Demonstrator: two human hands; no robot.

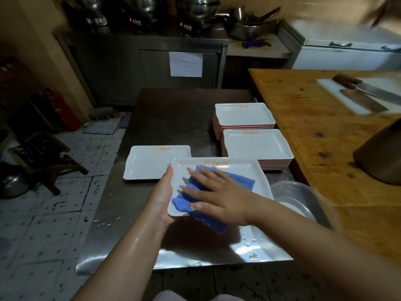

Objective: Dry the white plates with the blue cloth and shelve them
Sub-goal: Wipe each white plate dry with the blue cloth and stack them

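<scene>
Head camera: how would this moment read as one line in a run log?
step: drying | left hand: holds white plate by its edge | right hand: presses blue cloth flat on it | metal table: one single plate, two stacks

Steel tabletop [173,109], wet w/ droplets near front edge. On it: single white plate [152,164] left of centre; two stacks of white plates w/ orange rims at right, far stack [244,115] and near stack [258,146], just beside each other. Clear basin [303,198] at right front corner, next to wooden tabletop [314,118].
</scene>
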